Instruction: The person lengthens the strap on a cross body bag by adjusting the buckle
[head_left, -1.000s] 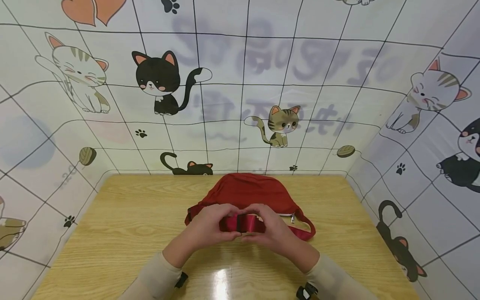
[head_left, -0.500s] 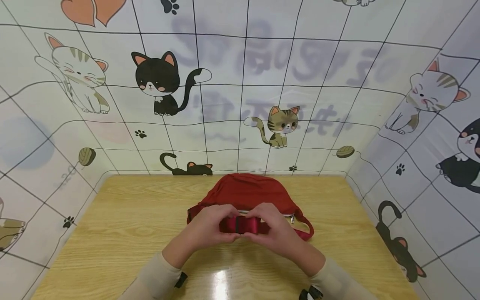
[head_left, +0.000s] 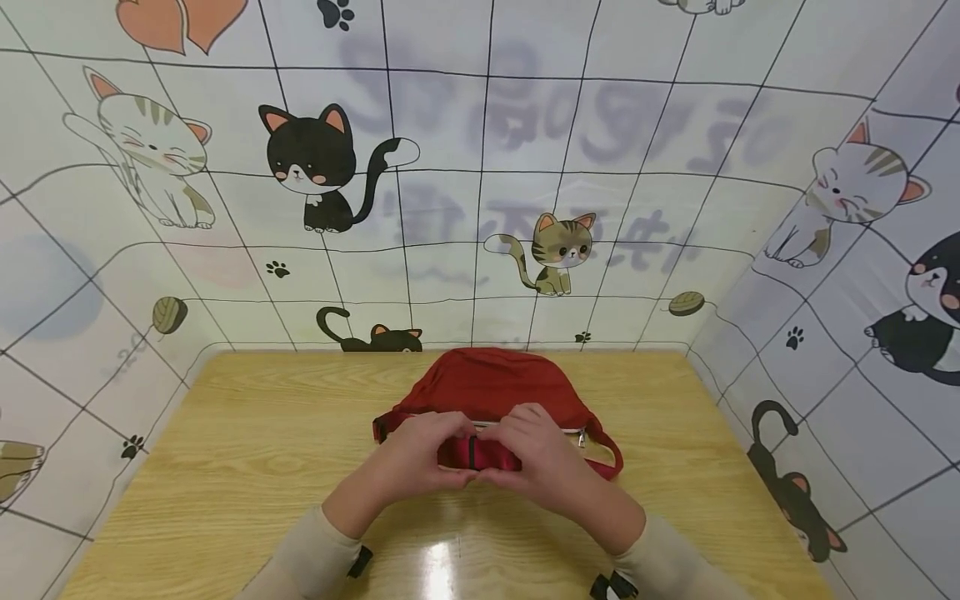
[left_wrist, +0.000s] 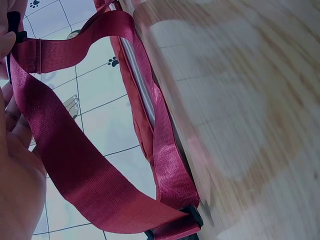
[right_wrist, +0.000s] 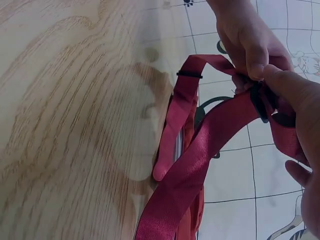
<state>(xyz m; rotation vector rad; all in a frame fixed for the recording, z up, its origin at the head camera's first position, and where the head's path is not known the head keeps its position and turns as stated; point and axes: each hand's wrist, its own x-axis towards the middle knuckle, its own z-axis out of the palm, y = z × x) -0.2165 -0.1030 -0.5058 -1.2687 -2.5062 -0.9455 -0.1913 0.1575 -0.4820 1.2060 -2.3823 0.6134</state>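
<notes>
A red waist bag [head_left: 495, 383] lies on the table in the head view, its zip facing me. Its wide red strap [left_wrist: 85, 160] rises in a loop off the table. My left hand [head_left: 416, 454] and right hand [head_left: 540, 458] meet in front of the bag, thumbs nearly touching. Between them, in the right wrist view, is a black buckle [right_wrist: 260, 102] on the strap. The left hand [right_wrist: 252, 40] pinches one side of it, and the right hand [right_wrist: 307, 110] grips the other. Fingers partly hide the buckle, so whether its halves are joined is unclear.
A wooden table [head_left: 270, 417] stands against a cat-patterned cloth backdrop [head_left: 450, 208] on three sides. A black strap slider [right_wrist: 190, 75] sits on the strap's lower part. A zip pull [head_left: 582, 438] hangs at the bag's right end.
The right hand's fingers have shifted slightly left and closed in towards the left hand, narrowing the gap over the strap. The left hand and the bag have hardly moved.
</notes>
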